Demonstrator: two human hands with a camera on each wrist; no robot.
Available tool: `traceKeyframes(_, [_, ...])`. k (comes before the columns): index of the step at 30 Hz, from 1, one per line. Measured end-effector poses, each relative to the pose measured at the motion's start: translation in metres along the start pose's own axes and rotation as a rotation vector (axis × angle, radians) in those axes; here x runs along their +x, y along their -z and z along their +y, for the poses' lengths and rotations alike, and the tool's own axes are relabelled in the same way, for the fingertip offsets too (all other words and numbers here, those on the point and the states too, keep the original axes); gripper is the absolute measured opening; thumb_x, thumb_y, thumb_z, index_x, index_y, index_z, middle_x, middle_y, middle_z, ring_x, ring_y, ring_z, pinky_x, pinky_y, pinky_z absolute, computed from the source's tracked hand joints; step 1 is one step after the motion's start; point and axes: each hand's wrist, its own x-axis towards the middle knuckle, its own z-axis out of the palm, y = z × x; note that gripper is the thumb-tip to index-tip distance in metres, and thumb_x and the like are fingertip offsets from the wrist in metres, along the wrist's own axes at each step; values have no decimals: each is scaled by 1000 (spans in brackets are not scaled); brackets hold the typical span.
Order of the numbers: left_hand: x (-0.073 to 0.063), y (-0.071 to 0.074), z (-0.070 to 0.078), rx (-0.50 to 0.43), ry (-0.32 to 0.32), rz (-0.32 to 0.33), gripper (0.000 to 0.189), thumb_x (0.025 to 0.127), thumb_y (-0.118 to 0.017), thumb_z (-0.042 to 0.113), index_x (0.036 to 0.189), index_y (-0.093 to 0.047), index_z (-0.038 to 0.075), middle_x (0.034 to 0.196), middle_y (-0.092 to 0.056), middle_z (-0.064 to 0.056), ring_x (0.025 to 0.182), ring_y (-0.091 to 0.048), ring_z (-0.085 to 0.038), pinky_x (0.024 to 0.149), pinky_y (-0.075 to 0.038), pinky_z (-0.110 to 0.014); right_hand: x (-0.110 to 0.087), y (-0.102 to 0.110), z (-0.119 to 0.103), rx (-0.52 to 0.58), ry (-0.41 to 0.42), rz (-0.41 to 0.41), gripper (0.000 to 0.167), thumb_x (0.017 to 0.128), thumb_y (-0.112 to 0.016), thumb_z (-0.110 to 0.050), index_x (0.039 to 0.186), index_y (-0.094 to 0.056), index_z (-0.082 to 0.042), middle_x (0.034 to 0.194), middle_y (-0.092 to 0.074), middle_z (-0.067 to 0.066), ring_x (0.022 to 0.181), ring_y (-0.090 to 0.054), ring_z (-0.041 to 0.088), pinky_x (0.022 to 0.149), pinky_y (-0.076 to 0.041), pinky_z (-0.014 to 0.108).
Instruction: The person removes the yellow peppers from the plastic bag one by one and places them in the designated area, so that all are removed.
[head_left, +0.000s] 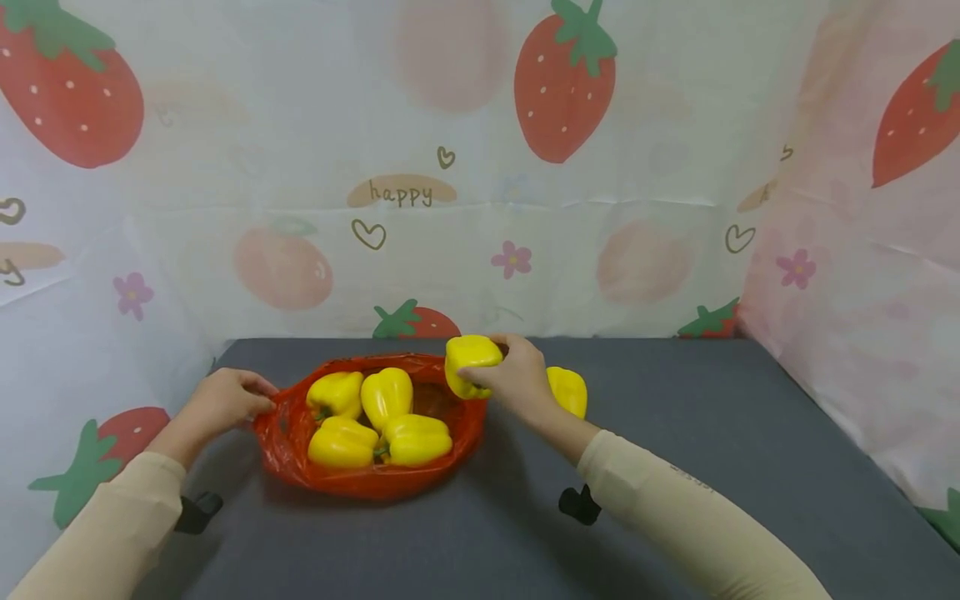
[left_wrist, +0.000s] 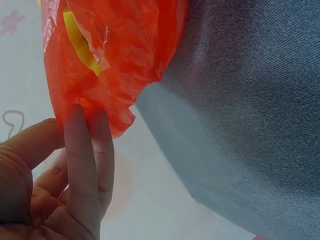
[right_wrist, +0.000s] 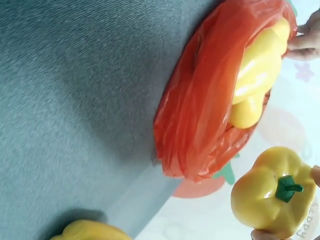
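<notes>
A red plastic bag (head_left: 375, 482) lies on the grey table with its mouth spread wide, and several yellow bell peppers (head_left: 387, 400) are inside it. My left hand (head_left: 225, 406) pinches the bag's left rim between thumb and fingers; the left wrist view shows the thin red film (left_wrist: 125, 55) at the fingertips. With my right hand (head_left: 521, 375) I grip another yellow bell pepper (head_left: 468, 358) above the bag's right rim. Its green stem (right_wrist: 286, 188) faces the right wrist camera. One more yellow pepper (head_left: 567, 392) sits on the table behind my right wrist, partly hidden.
The grey table (head_left: 712, 467) extends to the right and toward the front. Behind it and at both sides hangs a pale cloth (head_left: 480, 167) printed with strawberries, hearts and flowers. Dark wrist-camera mounts (head_left: 579, 505) hang below both cuffs.
</notes>
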Motion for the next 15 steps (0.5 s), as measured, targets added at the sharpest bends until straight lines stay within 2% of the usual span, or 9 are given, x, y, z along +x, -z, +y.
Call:
traceKeyframes(5, [1, 0, 0, 0, -7, 0, 32, 92, -64, 9, 115, -64, -12, 106, -67, -26, 80, -65, -21, 76, -63, -42, -2, 11, 1, -6, -5, 0, 65, 77, -83, -30, 131, -59, -4, 119, -66, 9, 98, -61, 25, 84, -57, 37])
traceKeyframes(15, [2, 0, -1, 8, -8, 4, 32, 92, -64, 10, 115, -64, -12, 108, -66, -27, 82, -64, -21, 76, -63, -41, -3, 31, 7, -32, 17, 26, 65, 78, -82, -29, 133, -58, -3, 124, -66, 12, 100, -61, 27, 85, -57, 38])
